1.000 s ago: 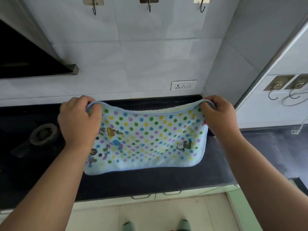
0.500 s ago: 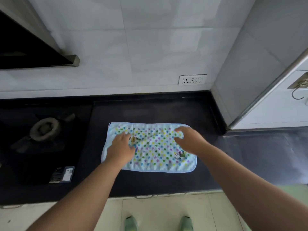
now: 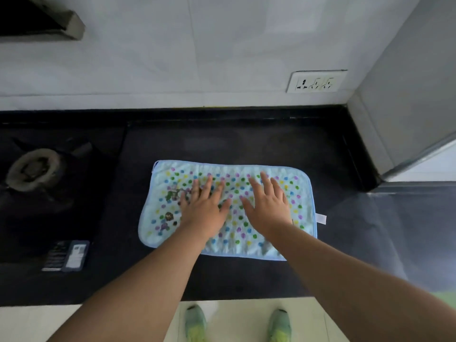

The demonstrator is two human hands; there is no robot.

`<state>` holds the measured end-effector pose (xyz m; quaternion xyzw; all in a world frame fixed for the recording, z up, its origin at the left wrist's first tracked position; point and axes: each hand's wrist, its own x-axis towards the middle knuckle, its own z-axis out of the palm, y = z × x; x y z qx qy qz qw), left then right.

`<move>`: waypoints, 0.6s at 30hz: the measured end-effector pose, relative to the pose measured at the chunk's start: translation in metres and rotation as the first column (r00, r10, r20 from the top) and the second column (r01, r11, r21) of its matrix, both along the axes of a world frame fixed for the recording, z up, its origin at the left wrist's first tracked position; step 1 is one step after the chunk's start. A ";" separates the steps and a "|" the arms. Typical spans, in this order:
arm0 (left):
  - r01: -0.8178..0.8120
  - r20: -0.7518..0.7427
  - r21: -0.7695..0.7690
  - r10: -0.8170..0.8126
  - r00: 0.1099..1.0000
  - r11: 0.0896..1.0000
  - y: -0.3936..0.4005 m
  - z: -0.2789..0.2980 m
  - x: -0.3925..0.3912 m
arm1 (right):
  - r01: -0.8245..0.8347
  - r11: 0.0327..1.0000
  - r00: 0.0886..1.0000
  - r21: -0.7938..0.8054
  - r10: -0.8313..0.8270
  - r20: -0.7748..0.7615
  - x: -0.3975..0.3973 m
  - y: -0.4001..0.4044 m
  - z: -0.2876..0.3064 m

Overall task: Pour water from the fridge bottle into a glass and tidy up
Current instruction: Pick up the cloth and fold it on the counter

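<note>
Both hands lie flat, side by side, on a small cloth: the left hand [image 3: 206, 209] and the right hand [image 3: 267, 208] have their fingers straight and spread, palms down, holding nothing. Under them the cloth [image 3: 291, 193], pale blue with coloured dots, is spread out flat on the black worktop [image 3: 246, 141], about midway between its front edge and the wall, with a white tag sticking out on its right side. Left of the cloth a gas burner [image 3: 33, 170] sits in the hob. A white wall socket [image 3: 317, 81] is above the worktop's back right corner. No bottle or glass is in view, so this looks like the tidying stage. Next, the hands would likely sweep or press the cloth across the worktop, with steady downward pressure.
</note>
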<state>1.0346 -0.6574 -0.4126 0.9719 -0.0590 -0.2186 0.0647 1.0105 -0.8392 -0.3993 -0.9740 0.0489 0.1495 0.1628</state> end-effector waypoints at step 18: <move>-0.091 0.258 0.007 0.087 0.962 0.996 0.002 -0.047 -0.006 | -0.118 0.985 0.989 -0.123 0.127 0.070 0.040 0.041 -0.048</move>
